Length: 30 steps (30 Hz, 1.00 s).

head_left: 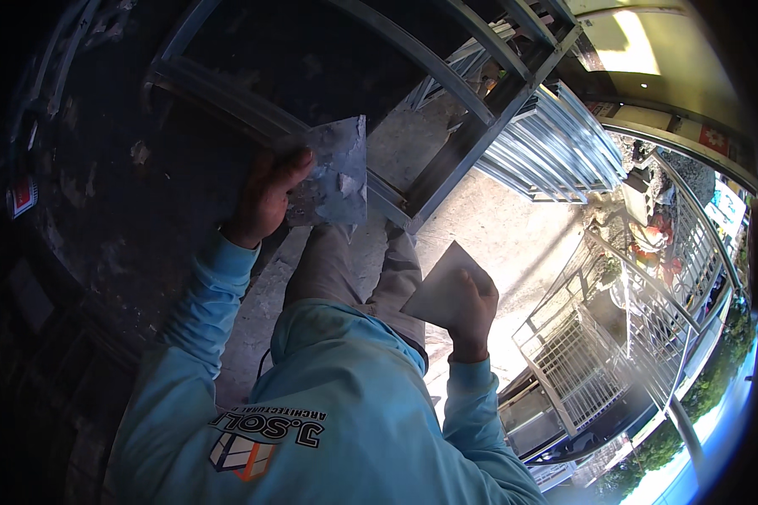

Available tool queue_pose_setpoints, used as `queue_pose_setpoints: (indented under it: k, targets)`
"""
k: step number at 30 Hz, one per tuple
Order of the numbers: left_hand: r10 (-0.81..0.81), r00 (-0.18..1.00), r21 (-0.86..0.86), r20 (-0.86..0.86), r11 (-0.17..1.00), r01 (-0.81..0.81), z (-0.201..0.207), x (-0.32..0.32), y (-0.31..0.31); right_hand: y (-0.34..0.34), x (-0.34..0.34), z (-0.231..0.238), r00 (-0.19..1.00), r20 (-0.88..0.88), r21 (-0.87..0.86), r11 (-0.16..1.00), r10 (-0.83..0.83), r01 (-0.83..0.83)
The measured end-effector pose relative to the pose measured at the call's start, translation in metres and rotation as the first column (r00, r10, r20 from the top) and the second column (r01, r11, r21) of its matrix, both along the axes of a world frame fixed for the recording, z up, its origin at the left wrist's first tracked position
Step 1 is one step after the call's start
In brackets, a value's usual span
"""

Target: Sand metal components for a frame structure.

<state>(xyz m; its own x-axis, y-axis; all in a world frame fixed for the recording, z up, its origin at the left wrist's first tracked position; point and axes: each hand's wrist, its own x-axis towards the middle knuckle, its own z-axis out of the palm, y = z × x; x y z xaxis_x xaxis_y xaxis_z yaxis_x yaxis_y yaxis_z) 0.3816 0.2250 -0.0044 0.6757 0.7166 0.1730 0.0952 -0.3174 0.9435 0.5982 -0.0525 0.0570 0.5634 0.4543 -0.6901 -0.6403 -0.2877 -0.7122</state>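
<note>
My left hand (265, 198) grips the left edge of a flat, squarish grey plate (341, 181), its thumb lying over the face. Pale, uneven smears or patches cover much of that face; what they are I cannot tell. Lower and to the right, my right hand (474, 311) is closed on a smaller, thin grey plate (440, 290) with straight edges and a pointed corner. This one looks plain and smooth. The two plates are apart from each other. Fingers behind each plate are hidden.
Just beyond the left plate runs a grey metal frame (446, 181) of welded bars. Several long metal bars or frames (556, 147) are stacked on the right. Concrete floor (514, 223) lies below, with white railings (581, 362) at the lower right. Deep shadow covers the left side.
</note>
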Motion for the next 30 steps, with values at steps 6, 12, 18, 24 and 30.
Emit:
queue_pose_setpoints:
  k: [6,12,18,24,30]
  targets:
    - [-0.124,0.990,-0.944,0.070,0.312,0.106,0.042,0.020,-0.099,0.012,0.014,0.011,0.907,-0.258,0.202,0.936,0.334,-0.287]
    - [0.216,0.938,-0.952,0.270,-0.088,0.294,0.069,0.045,-0.112,-0.002,0.071,0.016,0.692,0.005,0.060,0.691,0.721,-0.720]
    - [0.073,0.997,-0.543,0.030,0.839,-0.044,0.088,0.102,-0.111,0.003,0.092,0.080,0.309,0.801,-0.217,0.730,0.513,-0.648]
    - [0.253,0.944,-0.591,0.213,0.803,-0.082,0.125,0.167,-0.131,0.022,0.134,0.114,-0.201,0.915,-0.383,0.594,0.350,-0.708]
    - [0.048,0.996,-0.469,0.077,0.883,-0.006,0.133,0.189,-0.151,0.038,0.175,0.107,-0.277,0.932,-0.362,0.565,0.234,-0.741]
